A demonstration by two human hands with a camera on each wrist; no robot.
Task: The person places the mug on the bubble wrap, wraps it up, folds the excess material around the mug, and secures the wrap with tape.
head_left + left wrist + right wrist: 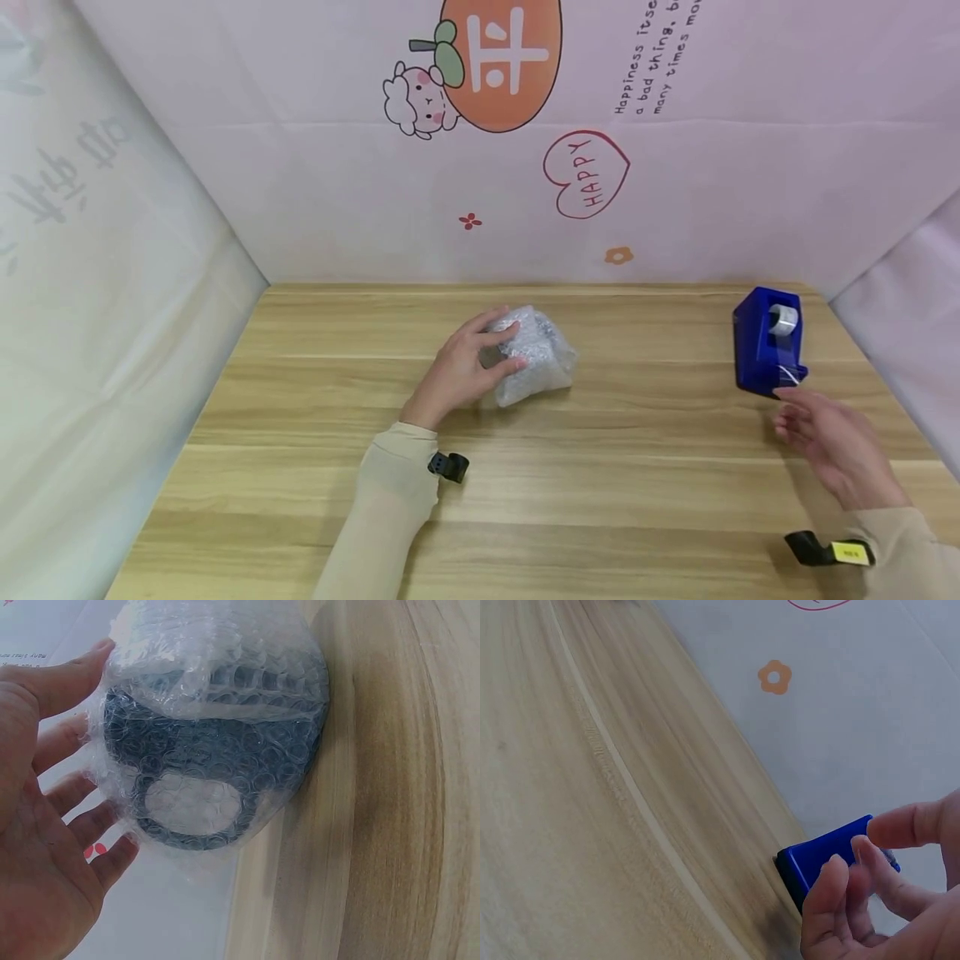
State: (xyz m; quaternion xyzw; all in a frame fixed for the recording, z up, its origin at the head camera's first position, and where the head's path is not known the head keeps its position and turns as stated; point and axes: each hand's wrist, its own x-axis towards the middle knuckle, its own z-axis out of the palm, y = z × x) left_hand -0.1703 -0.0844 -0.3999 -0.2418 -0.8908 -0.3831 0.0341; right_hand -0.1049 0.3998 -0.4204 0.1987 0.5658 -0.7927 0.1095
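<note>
On the wooden table sits a bubble-wrap bundle (536, 358), and through its clear layers shows a dark thing (195, 750) with a pale oval opening near one end. My left hand (468, 358) holds the bundle from its left side, thumb and fingers spread around it. Over at the right, a blue tape dispenser (753, 342) carries a roll of clear tape (784, 320). My right hand (832, 442) is at the dispenser's front end, thumb and forefinger pinching at the clear tape's free end, its other fingers curled. In the right wrist view those fingers hide part of the dispenser.
The wooden table (600, 500) runs back to a white printed cloth wall (337, 200). More cloth hangs along the left and right sides. The dispenser stands near the table's back right corner. Each sleeve bears a black strap at the wrist.
</note>
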